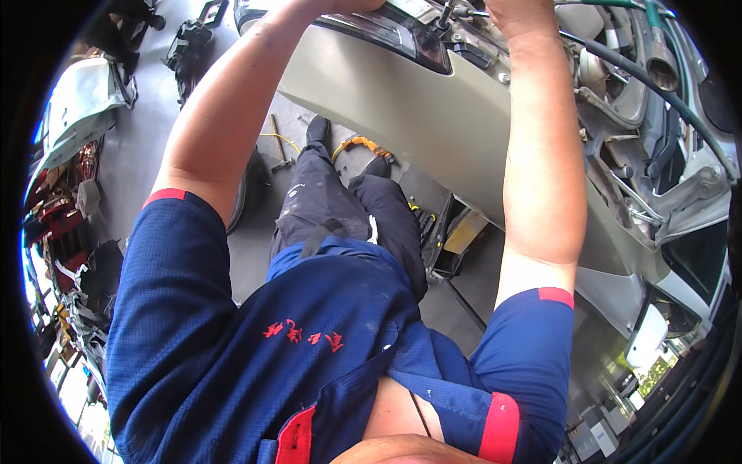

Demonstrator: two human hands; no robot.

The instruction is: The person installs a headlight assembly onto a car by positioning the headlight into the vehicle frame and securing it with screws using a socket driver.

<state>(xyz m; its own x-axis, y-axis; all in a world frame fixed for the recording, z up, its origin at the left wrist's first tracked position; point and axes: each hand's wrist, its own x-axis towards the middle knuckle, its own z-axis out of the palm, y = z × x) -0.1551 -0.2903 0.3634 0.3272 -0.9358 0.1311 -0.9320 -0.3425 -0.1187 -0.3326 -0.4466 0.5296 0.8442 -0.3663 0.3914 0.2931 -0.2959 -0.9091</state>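
Observation:
Both my arms reach forward over the front corner of a car, and the upper edge of the view cuts off both hands. Only the heel of my left hand (352, 5) shows, over the headlight (386, 32); its fingers are out of sight. My right hand (522, 17) is over the engine bay's edge, inward of the beige fender (417, 116), its fingers hidden too. Between the hands, a dark metal fitting (444, 17) stands beside the headlight. Whether either hand holds anything cannot be seen.
A hammer (278, 147) and an orange-yellow tool (363, 145) with a yellow hose lie near my feet. A tyre (249, 189) stands left of my legs. Removed car parts (69, 209) are piled at the far left. Hoses (641, 73) cross the engine bay, and a side mirror (649, 334) juts out right.

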